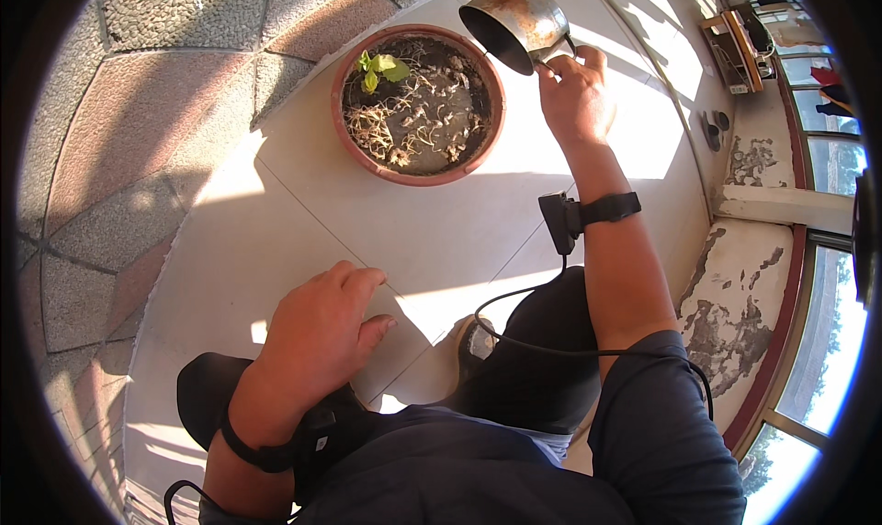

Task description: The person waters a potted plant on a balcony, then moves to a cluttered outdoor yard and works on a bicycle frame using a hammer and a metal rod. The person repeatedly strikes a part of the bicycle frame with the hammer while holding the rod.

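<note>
My right hand (574, 89) grips the handle of a dented metal pot (514, 20) and holds it tilted over the right rim of a round terracotta flowerpot (367, 153). Inside the flowerpot lie wet dark soil, pale bare roots and a small green seedling (381, 67) at the far left. My left hand (322, 332) rests on my left knee with its fingers loosely curled and nothing in it. Each wrist carries a black strap, and the right one holds a small black device (556, 222) with a cable.
The flowerpot stands on pale floor tiles (303, 203) in bright sunlight. A wall of rough stone slabs (138, 112) curves along the left. On the right, a low wall with peeling paint (744, 295) runs below windows. A wooden shelf (735, 43) stands at the far right.
</note>
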Tool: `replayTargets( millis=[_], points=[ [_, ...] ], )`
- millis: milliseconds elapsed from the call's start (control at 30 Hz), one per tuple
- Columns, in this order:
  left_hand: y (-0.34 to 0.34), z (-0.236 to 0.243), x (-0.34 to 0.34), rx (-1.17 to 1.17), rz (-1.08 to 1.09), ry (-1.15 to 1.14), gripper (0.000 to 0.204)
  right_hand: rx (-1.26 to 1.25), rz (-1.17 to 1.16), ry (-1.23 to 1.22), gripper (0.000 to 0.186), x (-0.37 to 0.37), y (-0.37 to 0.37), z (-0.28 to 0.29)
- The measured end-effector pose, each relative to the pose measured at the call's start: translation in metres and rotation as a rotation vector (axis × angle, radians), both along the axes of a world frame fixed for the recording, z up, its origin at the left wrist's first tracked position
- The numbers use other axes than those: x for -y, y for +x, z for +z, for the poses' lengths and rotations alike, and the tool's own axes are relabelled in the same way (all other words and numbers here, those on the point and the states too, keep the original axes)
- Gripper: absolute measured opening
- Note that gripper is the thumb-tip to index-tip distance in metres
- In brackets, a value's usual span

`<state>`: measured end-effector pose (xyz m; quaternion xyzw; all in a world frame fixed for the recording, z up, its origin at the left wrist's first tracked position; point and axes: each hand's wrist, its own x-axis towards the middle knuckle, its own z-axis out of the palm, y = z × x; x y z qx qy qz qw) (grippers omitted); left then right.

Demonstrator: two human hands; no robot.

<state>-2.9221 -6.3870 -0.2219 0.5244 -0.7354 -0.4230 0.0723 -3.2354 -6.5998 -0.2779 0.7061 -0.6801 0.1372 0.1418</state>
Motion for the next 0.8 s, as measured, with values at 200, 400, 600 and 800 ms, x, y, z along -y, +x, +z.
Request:
replayTargets(
  millis=[200, 400, 600, 800],
  points=[
    [0.001, -0.001, -0.001, 0.0, -0.001, -0.012, 0.04, 0.006, 0.044, -0.057, 0.021, 0.002, -0.004, -0.003],
    [0.001, -0.002, -0.002, 0.004, -0.001, -0.024, 0.04, 0.297, -0.135, 0.085, 0.028, 0.004, -0.011, -0.007],
    [0.001, -0.001, -0.003, -0.01, 0.011, -0.04, 0.039, 1.025, -0.267, 0.321, 0.038, 0.007, -0.015, -0.013],
    [-0.001, 0.0, -0.002, 0.001, 0.006, -0.039, 0.038, 1.347, -0.279, 0.478, 0.032, 0.004, -0.011, -0.004]
  ],
)
